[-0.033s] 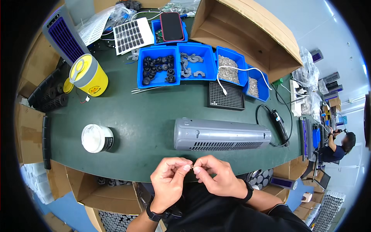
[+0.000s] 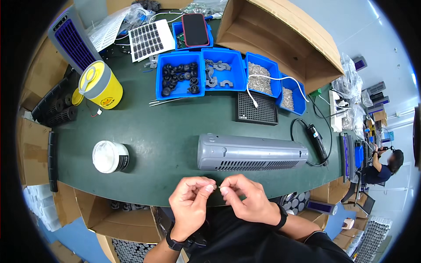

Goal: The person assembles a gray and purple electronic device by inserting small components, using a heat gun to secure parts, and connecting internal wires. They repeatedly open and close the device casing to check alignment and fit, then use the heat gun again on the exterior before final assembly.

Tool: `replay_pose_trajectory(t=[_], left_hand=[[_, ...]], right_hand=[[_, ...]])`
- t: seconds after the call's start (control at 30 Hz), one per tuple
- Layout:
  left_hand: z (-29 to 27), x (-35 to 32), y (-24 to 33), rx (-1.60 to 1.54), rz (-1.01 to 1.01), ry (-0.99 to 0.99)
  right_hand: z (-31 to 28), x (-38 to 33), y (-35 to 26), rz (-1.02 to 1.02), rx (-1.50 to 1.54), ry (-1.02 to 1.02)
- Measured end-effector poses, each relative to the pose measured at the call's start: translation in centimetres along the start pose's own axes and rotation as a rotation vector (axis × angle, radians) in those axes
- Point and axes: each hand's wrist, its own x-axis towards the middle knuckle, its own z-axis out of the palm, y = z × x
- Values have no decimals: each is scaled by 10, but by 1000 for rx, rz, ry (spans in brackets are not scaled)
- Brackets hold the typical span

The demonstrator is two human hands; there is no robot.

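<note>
At the table's near edge, both hands are raised with thumbs and forefingers pinched close together. My left hand [image 2: 190, 198] is closed in a pinch at its fingertips; whatever is between them is too small to make out. My right hand [image 2: 246, 199] also pinches, with a tiny pale bit showing at its fingertips. A narrow gap separates the two pinches. Just beyond them lies a long grey plastic housing [image 2: 254, 153], with a slotted grille along its near side and keyhole openings on top. Neither hand touches it.
A white tub [image 2: 109, 157] stands left, a yellow canister [image 2: 103, 90] behind it. Blue bins [image 2: 180, 94] hold black knobs, grey brackets and small metal pieces. A black perforated tray [image 2: 257, 115], a corded black screwdriver [image 2: 318, 142] and an open carton [image 2: 280, 39] sit farther right. A person works far right.
My left hand has shifted slightly left and away from me, so the fingertips of the two hands are a little farther apart. The objects on the table are unmoved.
</note>
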Motion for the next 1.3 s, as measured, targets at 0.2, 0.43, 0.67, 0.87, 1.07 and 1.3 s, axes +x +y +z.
replay_pose_trajectory(t=[0.2, 0.43, 0.67, 0.87, 1.07, 1.3], left_hand=[[-8, 9, -1, -6, -22, 95], [-11, 8, 3, -37, -35, 102], [-11, 8, 10, -24, -36, 96], [-9, 9, 4, -40, -53, 90], [-5, 8, 3, -79, -78, 92], [-10, 14, 12, -91, -107, 163]], right_hand=[[11, 30, 3, -304, -363, 176], [17, 32, 0, -279, -465, 197], [16, 31, -7, -232, -516, 179], [15, 32, -6, -244, -563, 177], [14, 35, -1, -306, -556, 235], [1, 16, -2, -220, -443, 173]])
